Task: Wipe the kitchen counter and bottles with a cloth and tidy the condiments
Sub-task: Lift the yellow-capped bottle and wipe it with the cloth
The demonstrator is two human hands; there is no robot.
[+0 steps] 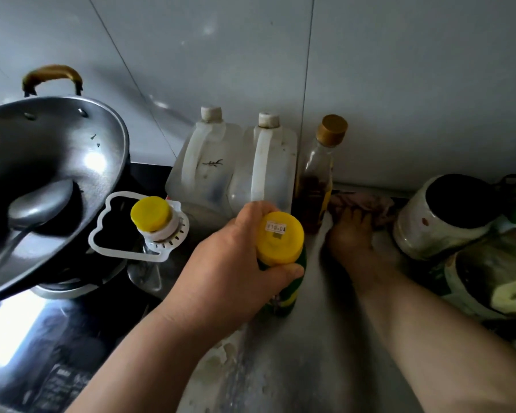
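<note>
Your two hands work on the tabletop [310, 368], one on a bottle, one on the cloth.

At centre frame your left hand [233, 263] closes its grip around the yellow-capped bottle [282, 248]. Right of it, your right hand [350, 236] presses flat on the pinkish cloth [367, 204], beside the brown-capped oil bottle [318, 177]; its grip I cannot tell.

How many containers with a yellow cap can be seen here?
2. A clear oil bottle with a yellow cap stands beside the wok; a green bottle with a yellow cap is in the left hand. Others may be hidden.
</note>
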